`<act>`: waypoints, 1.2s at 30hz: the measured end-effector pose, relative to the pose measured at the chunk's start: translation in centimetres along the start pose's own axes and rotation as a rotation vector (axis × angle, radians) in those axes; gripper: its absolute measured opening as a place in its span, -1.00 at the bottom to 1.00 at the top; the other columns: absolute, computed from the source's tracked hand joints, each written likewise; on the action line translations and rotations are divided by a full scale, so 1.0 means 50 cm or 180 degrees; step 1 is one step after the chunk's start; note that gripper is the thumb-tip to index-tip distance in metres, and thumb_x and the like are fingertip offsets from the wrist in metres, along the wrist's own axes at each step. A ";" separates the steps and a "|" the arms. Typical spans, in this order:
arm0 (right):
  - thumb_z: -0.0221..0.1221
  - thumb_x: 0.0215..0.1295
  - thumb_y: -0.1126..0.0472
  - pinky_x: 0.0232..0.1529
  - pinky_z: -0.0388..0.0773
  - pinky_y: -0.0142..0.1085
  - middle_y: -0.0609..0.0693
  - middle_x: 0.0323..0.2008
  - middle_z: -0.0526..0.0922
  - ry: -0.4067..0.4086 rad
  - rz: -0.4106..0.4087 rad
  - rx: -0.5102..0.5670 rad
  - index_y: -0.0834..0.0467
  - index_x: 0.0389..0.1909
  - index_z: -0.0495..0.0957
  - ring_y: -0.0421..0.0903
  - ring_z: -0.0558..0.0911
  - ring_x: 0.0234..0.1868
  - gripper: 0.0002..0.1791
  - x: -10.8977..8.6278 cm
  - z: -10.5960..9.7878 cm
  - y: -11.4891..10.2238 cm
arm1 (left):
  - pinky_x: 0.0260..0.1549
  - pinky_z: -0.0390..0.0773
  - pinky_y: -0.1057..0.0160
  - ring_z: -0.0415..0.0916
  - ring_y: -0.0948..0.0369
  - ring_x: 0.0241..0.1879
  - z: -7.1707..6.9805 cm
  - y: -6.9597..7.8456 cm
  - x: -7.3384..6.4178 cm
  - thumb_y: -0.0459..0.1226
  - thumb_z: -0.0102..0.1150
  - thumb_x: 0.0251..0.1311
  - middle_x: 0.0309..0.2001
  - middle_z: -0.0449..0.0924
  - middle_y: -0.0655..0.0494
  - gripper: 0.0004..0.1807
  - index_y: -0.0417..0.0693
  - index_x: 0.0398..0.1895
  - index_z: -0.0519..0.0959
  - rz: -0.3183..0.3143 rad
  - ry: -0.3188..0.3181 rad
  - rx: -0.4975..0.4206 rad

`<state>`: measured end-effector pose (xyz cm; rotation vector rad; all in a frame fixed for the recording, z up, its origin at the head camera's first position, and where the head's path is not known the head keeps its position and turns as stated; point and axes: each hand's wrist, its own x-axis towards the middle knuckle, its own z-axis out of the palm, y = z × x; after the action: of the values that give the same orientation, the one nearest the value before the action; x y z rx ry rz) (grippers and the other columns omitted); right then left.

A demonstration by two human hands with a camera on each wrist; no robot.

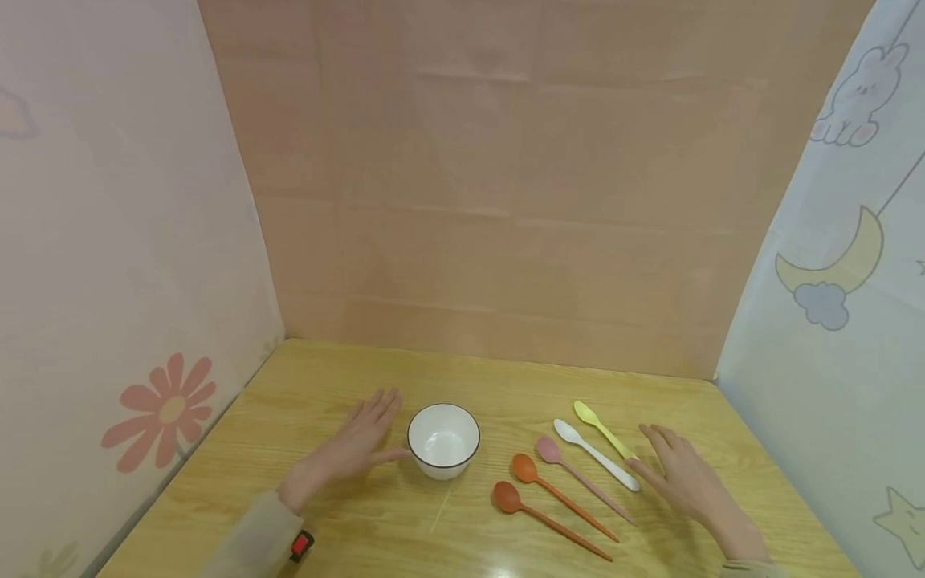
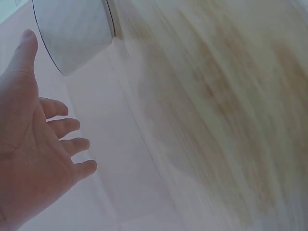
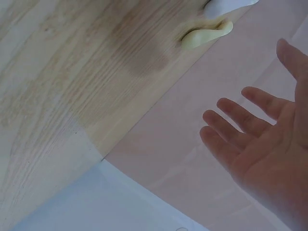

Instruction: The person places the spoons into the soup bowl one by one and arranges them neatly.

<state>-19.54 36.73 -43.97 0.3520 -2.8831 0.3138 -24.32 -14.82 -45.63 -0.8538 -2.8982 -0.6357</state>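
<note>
A white bowl (image 1: 442,437) with a dark rim stands upright near the middle of the table. My left hand (image 1: 357,441) is just left of it, fingers spread and thumb pointing at its side; the left wrist view shows the bowl (image 2: 74,31) beyond the thumb. To the right, several spoons lie slanted in a row: yellow (image 1: 607,429), white (image 1: 598,456), pink (image 1: 585,480), orange (image 1: 564,495) and dark orange-red (image 1: 552,522). Beside the yellow and white spoons, my right hand (image 1: 682,478) is held with loose fingers and holds nothing.
The wooden table (image 1: 361,369) meets a tan backdrop (image 1: 506,201) at its back edge. Pale printed sheets flank it, with a flower on the left sheet (image 1: 130,241) and a moon on the right sheet (image 1: 817,401). A small black-and-red object (image 1: 300,546) is by the left sleeve.
</note>
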 end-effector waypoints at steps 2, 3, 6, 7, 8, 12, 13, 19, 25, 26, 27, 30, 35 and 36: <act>0.24 0.34 -0.07 -0.02 0.49 0.36 0.46 0.20 0.46 0.0053 -0.0059 0.0025 0.38 0.31 0.34 0.49 0.47 0.15 -0.27 0.002 0.001 0.001 | 0.47 -0.05 -0.35 -0.22 -0.18 0.59 0.000 0.003 0.002 0.23 0.09 0.28 0.59 -0.13 -0.19 0.04 -0.26 0.56 -0.02 -0.0013 -0.0037 -0.0007; 0.25 0.33 -0.05 -0.03 0.50 0.34 0.45 0.18 0.47 0.0086 -0.0089 0.0030 0.38 0.29 0.36 0.48 0.49 0.13 -0.29 0.003 0.002 0.002 | 0.47 -0.05 -0.35 -0.21 -0.18 0.59 0.000 0.003 0.003 0.23 0.08 0.28 0.59 -0.12 -0.18 0.04 -0.26 0.56 -0.02 -0.0004 -0.0041 -0.0014; 0.30 0.29 0.04 -0.05 0.54 0.31 0.43 0.11 0.52 0.0184 -0.0174 0.0064 0.42 0.23 0.39 0.45 0.53 0.07 -0.34 0.006 0.003 0.003 | 0.48 -0.04 -0.32 -0.19 -0.16 0.59 0.001 0.006 0.007 0.25 0.07 0.28 0.59 -0.10 -0.16 0.04 -0.25 0.56 0.00 0.0014 -0.0067 -0.0039; 0.31 0.28 0.07 -0.05 0.55 0.29 0.43 0.09 0.53 0.0216 -0.0198 0.0079 0.43 0.21 0.40 0.43 0.55 0.05 -0.35 0.006 0.004 0.003 | 0.48 -0.04 -0.32 -0.18 -0.16 0.59 0.001 0.007 0.008 0.25 0.07 0.28 0.59 -0.09 -0.15 0.03 -0.25 0.56 0.00 0.0025 -0.0074 -0.0051; 0.32 0.26 0.10 -0.05 0.56 0.28 0.42 0.07 0.55 0.0244 -0.0226 0.0095 0.44 0.19 0.41 0.42 0.57 0.03 -0.37 0.007 0.005 0.004 | 0.48 -0.03 -0.32 -0.16 -0.17 0.59 0.002 0.009 0.010 0.25 0.07 0.28 0.59 -0.07 -0.16 0.03 -0.26 0.55 0.02 0.0042 -0.0074 -0.0051; 0.36 0.20 0.20 -0.10 0.61 0.23 0.41 -0.02 0.58 0.0316 -0.0316 0.0166 0.49 0.13 0.44 0.38 0.61 -0.05 -0.40 0.012 0.011 0.007 | 0.46 0.01 -0.34 -0.12 -0.20 0.57 0.004 0.012 0.015 0.22 0.09 0.29 0.58 -0.03 -0.20 0.01 -0.29 0.54 0.05 0.0103 -0.0079 -0.0019; 0.37 0.18 0.21 -0.11 0.62 0.22 0.40 -0.03 0.59 0.0321 -0.0316 0.0178 0.49 0.12 0.45 0.37 0.62 -0.06 -0.41 0.013 0.012 0.008 | 0.46 0.01 -0.34 -0.12 -0.21 0.57 0.005 0.013 0.016 0.22 0.09 0.29 0.57 -0.03 -0.22 0.01 -0.30 0.53 0.06 0.0112 -0.0084 -0.0018; 0.39 0.14 0.26 -0.16 0.65 0.12 0.33 -0.08 0.61 0.0296 -0.0273 0.0269 0.50 0.07 0.48 0.26 0.65 -0.12 -0.45 0.019 0.019 0.011 | 0.45 0.03 -0.35 -0.08 -0.23 0.56 0.009 0.016 0.021 0.20 0.08 0.31 0.56 -0.02 -0.24 -0.02 -0.31 0.53 0.07 0.0160 -0.0111 0.0001; 0.39 0.14 0.25 -0.24 0.66 0.02 0.29 -0.11 0.63 0.0229 -0.0225 0.0413 0.48 0.05 0.50 0.20 0.66 -0.15 -0.47 0.024 0.020 0.014 | 0.44 0.05 -0.35 -0.06 -0.24 0.55 0.011 0.019 0.023 0.18 0.07 0.32 0.56 -0.01 -0.24 -0.04 -0.31 0.53 0.07 0.0221 -0.0130 0.0027; 0.38 0.15 0.25 -0.24 0.66 0.00 0.28 -0.11 0.63 0.0216 -0.0225 0.0418 0.48 0.05 0.51 0.19 0.66 -0.16 -0.48 0.025 0.020 0.016 | 0.44 0.05 -0.35 -0.06 -0.25 0.55 0.011 0.020 0.023 0.18 0.08 0.32 0.56 -0.01 -0.25 -0.04 -0.31 0.53 0.07 0.0226 -0.0133 0.0018; 0.38 0.15 0.25 -0.25 0.65 -0.01 0.28 -0.11 0.64 0.0204 -0.0222 0.0428 0.47 0.05 0.51 0.18 0.66 -0.16 -0.48 0.025 0.020 0.017 | 0.44 0.05 -0.35 -0.07 -0.24 0.55 0.012 0.021 0.023 0.18 0.08 0.32 0.56 -0.01 -0.24 -0.04 -0.30 0.53 0.08 0.0225 -0.0138 0.0016; 0.39 0.14 0.25 -0.26 0.65 -0.04 0.26 -0.12 0.65 0.0173 -0.0228 0.0460 0.46 0.03 0.53 0.16 0.66 -0.16 -0.50 0.026 0.021 0.020 | 0.43 0.05 -0.37 -0.06 -0.26 0.55 0.012 0.024 0.024 0.17 0.10 0.31 0.55 0.01 -0.27 -0.04 -0.31 0.52 0.08 0.0236 -0.0146 -0.0021; 0.38 0.14 0.26 -0.25 0.66 -0.05 0.23 -0.15 0.66 0.0122 -0.0207 0.0530 0.45 0.00 0.55 0.14 0.67 -0.18 -0.53 0.030 0.025 0.023 | 0.42 0.06 -0.37 -0.05 -0.26 0.54 0.016 0.028 0.024 0.16 0.11 0.32 0.54 0.03 -0.29 -0.04 -0.32 0.52 0.08 0.0260 -0.0181 -0.0035; 0.38 0.15 0.26 -0.25 0.66 -0.06 0.23 -0.15 0.65 0.0100 -0.0204 0.0559 0.45 0.00 0.54 0.13 0.67 -0.18 -0.53 0.031 0.026 0.025 | 0.42 0.06 -0.37 -0.04 -0.25 0.54 0.017 0.028 0.024 0.16 0.10 0.32 0.55 0.03 -0.28 -0.04 -0.33 0.52 0.08 0.0268 -0.0189 -0.0033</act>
<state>-21.57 37.26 -45.05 0.4640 -2.8136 0.5578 -24.54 -12.78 -45.69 -1.0071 -2.8948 -0.6292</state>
